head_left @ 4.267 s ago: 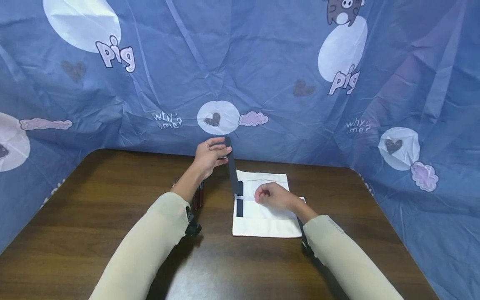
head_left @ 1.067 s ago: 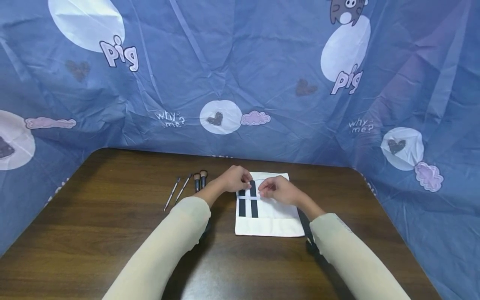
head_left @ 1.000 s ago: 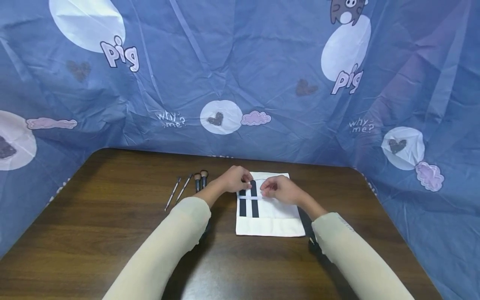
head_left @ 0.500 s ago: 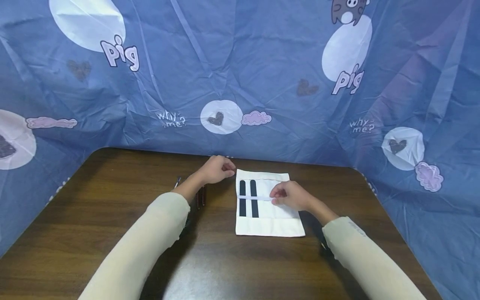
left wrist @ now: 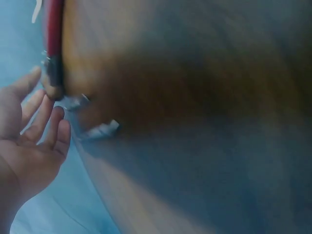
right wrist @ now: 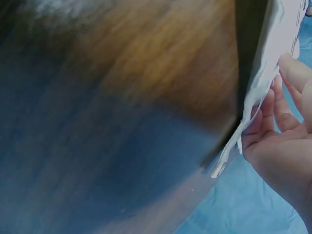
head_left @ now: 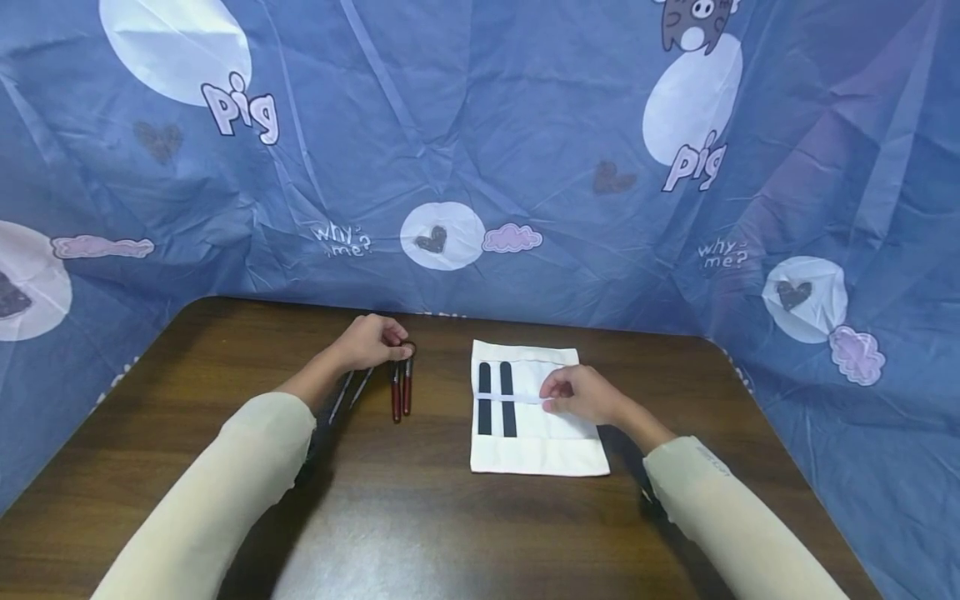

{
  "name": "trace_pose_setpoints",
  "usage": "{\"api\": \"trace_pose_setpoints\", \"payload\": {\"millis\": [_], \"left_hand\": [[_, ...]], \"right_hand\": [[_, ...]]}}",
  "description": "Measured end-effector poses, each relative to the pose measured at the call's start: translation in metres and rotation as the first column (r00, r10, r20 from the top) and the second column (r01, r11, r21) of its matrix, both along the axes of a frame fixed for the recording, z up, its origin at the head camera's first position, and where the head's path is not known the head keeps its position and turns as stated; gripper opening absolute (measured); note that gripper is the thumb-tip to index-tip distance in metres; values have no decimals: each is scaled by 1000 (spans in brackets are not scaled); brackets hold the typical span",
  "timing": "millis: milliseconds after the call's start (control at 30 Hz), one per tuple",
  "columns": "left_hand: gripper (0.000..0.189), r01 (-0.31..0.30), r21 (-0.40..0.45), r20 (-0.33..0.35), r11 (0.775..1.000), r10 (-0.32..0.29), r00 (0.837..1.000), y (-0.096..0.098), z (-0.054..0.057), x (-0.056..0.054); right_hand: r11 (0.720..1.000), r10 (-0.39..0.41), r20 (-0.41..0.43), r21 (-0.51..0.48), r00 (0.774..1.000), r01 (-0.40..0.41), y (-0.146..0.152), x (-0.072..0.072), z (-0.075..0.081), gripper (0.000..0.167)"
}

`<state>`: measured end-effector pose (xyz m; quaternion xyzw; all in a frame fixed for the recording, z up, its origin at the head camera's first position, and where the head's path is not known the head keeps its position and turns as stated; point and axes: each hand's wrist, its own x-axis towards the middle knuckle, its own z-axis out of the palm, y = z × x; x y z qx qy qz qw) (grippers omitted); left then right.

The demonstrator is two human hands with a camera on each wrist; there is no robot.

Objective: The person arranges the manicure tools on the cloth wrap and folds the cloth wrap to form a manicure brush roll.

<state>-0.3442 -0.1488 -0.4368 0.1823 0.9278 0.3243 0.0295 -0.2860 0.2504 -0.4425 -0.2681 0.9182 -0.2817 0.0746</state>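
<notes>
A white cloth roll-up pouch [head_left: 540, 457] lies spread on the table, with two flat black nail files [head_left: 485, 417] side by side under its white elastic band [head_left: 510, 397]. My right hand [head_left: 588, 393] pinches the band between thumb and fingers at the pouch's right part. My left hand [head_left: 371, 342] is at the heads of two makeup brushes [head_left: 407, 392] with red-brown handles, fingers loosely bent. In the left wrist view its fingertips are beside one brush head [left wrist: 54, 90]; a firm grip does not show. Two thin metal tools [head_left: 362, 387] lie left of the brushes, partly behind the hand.
The brown wooden table [head_left: 450, 533] reaches back to a blue printed cloth backdrop [head_left: 450, 167]. In the right wrist view the pouch edge [right wrist: 258, 87] lifts slightly beside the fingers.
One nail file, held upright by the left hand at first, now lies under the band with another. The left hand has moved left to the brushes; the right hand has shifted slightly right.
</notes>
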Motion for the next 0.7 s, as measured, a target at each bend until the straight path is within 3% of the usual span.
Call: {"api": "trace_pose_setpoints", "payload": {"millis": [167, 333, 433, 600, 700], "left_hand": [[51, -14, -42, 38, 999, 16, 999, -6, -5, 2], [56, 4, -92, 35, 996, -1, 999, 2, -7, 5], [51, -4, -127, -2, 992, 4, 1000, 10, -8, 8], [38, -26, -181, -122, 983, 4, 992, 23, -5, 13], [37, -32, -220, -141, 975, 0, 990, 30, -4, 14]], "right_hand": [[1000, 16, 3, -4, 1000, -16, 0, -1, 0, 8], [1000, 28, 14, -14, 1000, -28, 2, 0, 0, 9], [1000, 20, 37, -19, 999, -20, 3, 0, -1, 10], [1000, 16, 49, -28, 999, -14, 2, -2, -2, 10], [999, 15, 54, -31, 998, -13, 1, -3, -2, 10]]}}
